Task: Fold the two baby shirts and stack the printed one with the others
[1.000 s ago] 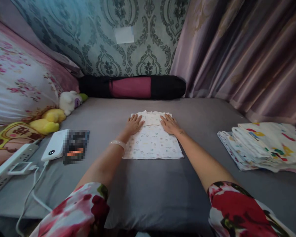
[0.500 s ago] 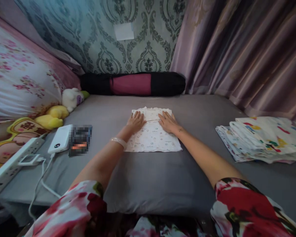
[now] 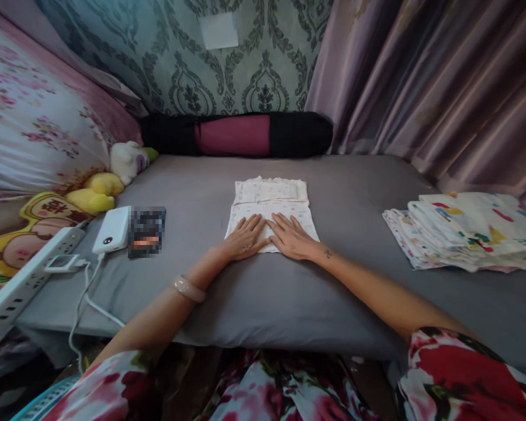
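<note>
A white garment [image 3: 269, 209] with a small print lies flat on the grey sheet, its far part folded over toward me. My left hand [image 3: 246, 237] rests palm down on the left of its near part, fingers spread. Beside it, my right hand [image 3: 290, 235] presses flat on the right of the near part, fingers also apart. The fingertips of both hands nearly meet at the middle of the cloth. Part of the garment's near edge is hidden beneath the hands.
To the right lies a stack of folded printed cloths [image 3: 469, 231]. On the left are a power strip [image 3: 30, 280], a white power bank [image 3: 113, 229] with cables, a blurred-out object [image 3: 146, 233] and plush toys [image 3: 94, 193]. A black and maroon bolster [image 3: 236, 135] lies along the wall.
Both hands have slid from the garment's far part toward me, to its near edge, and closer together. The whole scene sits a little higher in view.
</note>
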`<state>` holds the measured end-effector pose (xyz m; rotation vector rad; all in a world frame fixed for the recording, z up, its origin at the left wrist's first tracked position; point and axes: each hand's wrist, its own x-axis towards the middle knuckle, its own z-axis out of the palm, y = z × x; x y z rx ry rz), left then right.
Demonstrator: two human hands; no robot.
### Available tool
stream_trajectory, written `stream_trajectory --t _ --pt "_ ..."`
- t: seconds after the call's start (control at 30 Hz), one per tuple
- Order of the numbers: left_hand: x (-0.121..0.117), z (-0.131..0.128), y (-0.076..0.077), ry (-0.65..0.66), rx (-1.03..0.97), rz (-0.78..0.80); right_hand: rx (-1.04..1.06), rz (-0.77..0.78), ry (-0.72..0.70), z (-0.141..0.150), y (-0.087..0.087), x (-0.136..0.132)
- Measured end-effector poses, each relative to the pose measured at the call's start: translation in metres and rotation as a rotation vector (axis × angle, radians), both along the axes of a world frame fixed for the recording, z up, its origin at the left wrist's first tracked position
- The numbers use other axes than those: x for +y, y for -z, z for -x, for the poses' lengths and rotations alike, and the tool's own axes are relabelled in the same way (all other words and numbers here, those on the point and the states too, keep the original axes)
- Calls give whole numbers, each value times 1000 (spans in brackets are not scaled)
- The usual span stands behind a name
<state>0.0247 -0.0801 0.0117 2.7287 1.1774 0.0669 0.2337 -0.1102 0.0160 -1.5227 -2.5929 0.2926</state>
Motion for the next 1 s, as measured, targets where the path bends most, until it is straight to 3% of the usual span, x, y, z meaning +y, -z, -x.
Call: stream_trajectory --t 0.27,0.57,0.8,0.9,1.0 --pt "-7 27 -8 -20 -11 72 3 47 6 -18 -8 -18" --pt "-11 61 -10 -86 -114 74 51 0 81 -59 -6 -29" --pt "-17 82 -6 -326 -167 26 88 -111 339 -82 -6 -47" --pt "-19 83 -9 -372 -163 -1 17 -156 475 -83 -5 -52" --pt "-22 82 -12 -423 -154 -18 -23 -148 526 -81 -5 -54"
